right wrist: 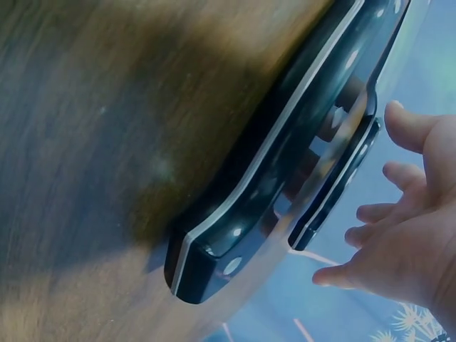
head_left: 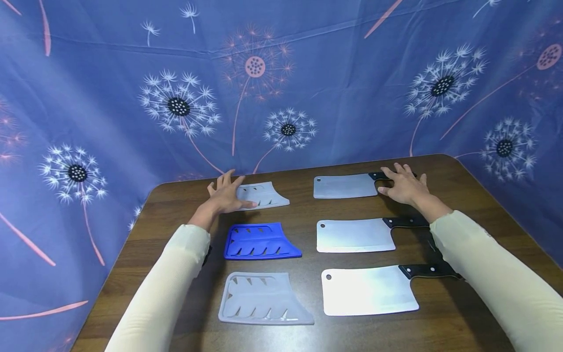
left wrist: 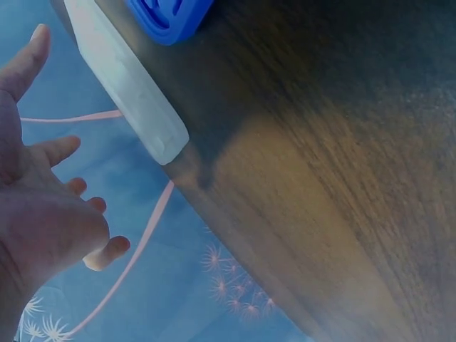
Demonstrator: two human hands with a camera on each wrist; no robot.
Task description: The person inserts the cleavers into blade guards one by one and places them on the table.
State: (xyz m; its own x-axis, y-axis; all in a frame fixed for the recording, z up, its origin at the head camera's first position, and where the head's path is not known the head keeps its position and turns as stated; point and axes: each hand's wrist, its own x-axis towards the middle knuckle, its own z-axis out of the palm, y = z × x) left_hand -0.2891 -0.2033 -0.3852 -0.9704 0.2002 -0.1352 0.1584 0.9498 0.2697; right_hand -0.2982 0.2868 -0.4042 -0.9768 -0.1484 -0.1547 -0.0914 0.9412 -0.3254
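Note:
At the far left of the table, my left hand [head_left: 226, 195] has its fingers spread and overlaps the left end of a translucent white blade guard [head_left: 266, 194]. The left wrist view shows that hand [left wrist: 50, 214] with thumb and fingers apart beside the guard [left wrist: 132, 85], gripping nothing. On the far right, my right hand [head_left: 405, 187] spreads its fingers over the black handle of the far cleaver [head_left: 345, 187], hiding part of it. Seen from the right wrist, the hand [right wrist: 410, 221] is beside that handle [right wrist: 338, 185], fingers extended and holding nothing.
A blue blade guard [head_left: 261, 240] and another translucent one [head_left: 264, 300] lie nearer on the left. Two more cleavers [head_left: 356, 235], handles to the right, form the right column. A blue dandelion-print cloth [head_left: 343, 98] hangs behind the wooden table [head_left: 176, 205].

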